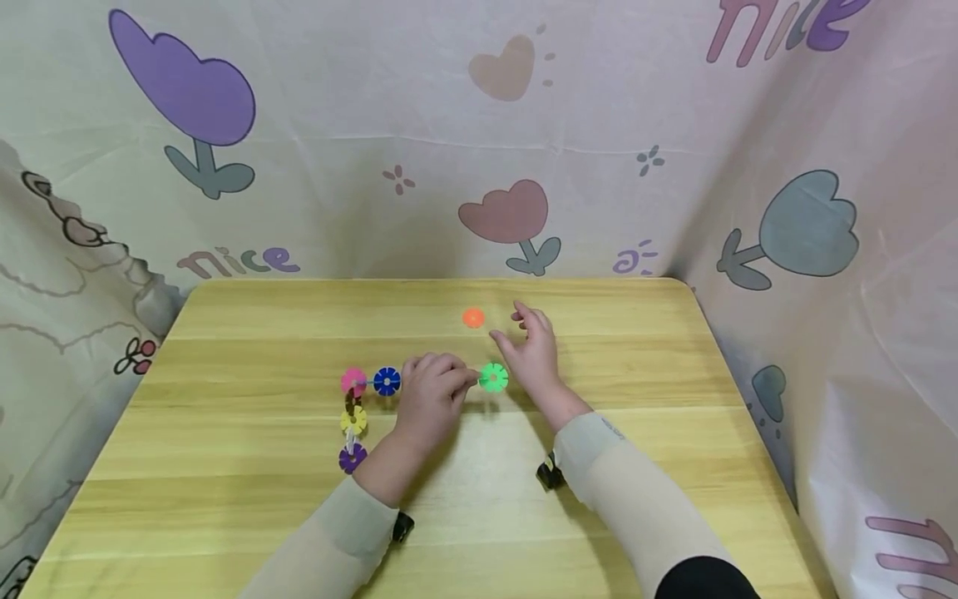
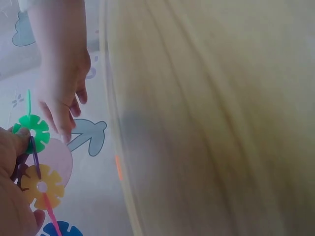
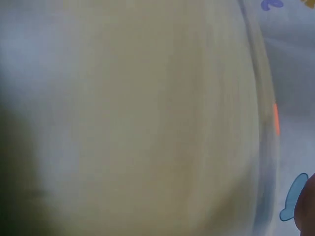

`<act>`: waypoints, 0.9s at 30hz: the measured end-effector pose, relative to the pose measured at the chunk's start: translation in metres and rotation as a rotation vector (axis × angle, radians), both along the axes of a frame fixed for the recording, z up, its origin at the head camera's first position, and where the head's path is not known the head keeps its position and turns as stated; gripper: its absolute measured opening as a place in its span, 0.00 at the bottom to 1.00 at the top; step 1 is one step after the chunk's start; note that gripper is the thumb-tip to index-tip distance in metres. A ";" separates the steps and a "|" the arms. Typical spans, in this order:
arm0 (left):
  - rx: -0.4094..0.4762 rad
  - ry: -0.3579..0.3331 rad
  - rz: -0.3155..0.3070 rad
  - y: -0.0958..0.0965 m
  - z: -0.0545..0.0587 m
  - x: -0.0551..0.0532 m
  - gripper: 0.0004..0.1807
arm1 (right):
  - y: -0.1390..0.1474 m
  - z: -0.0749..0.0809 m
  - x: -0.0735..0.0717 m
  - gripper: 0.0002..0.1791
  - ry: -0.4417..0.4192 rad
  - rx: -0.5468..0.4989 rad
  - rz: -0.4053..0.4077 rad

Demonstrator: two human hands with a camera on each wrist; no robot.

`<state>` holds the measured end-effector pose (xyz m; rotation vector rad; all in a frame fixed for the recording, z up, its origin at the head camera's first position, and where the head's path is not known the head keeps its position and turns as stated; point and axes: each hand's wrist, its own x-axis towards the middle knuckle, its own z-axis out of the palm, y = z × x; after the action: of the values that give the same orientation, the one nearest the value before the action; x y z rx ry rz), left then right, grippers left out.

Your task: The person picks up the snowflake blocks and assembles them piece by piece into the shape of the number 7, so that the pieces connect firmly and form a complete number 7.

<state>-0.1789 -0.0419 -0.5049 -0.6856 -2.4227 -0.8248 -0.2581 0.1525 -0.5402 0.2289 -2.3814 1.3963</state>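
Observation:
My left hand (image 1: 434,395) pinches a chain of slotted plastic flower discs near its right end. A green disc (image 1: 493,378) sticks out past the fingertips. To the left of the hand come a blue disc (image 1: 387,382) and a pink disc (image 1: 354,382), where the chain bends toward me through a yellow disc (image 1: 354,420) to a purple disc (image 1: 353,458). In the left wrist view, the thumb presses on a green disc (image 2: 32,135), with an orange-yellow disc (image 2: 43,187) below. My right hand (image 1: 533,353) holds nothing, its fingers spread near a loose orange disc (image 1: 473,318).
The wooden table (image 1: 247,516) ends in a rounded far edge just beyond the orange disc. Behind it hangs a printed cloth (image 1: 337,100) that also covers the sides. Small black devices sit at both wrists, and a black round shape (image 1: 707,578) overlaps the right sleeve.

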 end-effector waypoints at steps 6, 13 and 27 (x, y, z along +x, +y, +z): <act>0.014 -0.014 0.007 0.000 0.000 0.000 0.06 | -0.002 -0.003 -0.015 0.43 -0.097 0.120 0.036; 0.008 -0.011 0.008 -0.001 0.000 -0.002 0.06 | -0.006 -0.002 -0.029 0.40 -0.187 0.225 0.076; 0.030 0.017 0.011 -0.004 -0.003 -0.005 0.07 | -0.023 -0.007 -0.052 0.52 -0.360 0.239 0.111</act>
<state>-0.1841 -0.0458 -0.5076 -0.6647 -2.3921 -0.8467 -0.3096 0.1294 -0.5474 0.1857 -2.8763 1.2874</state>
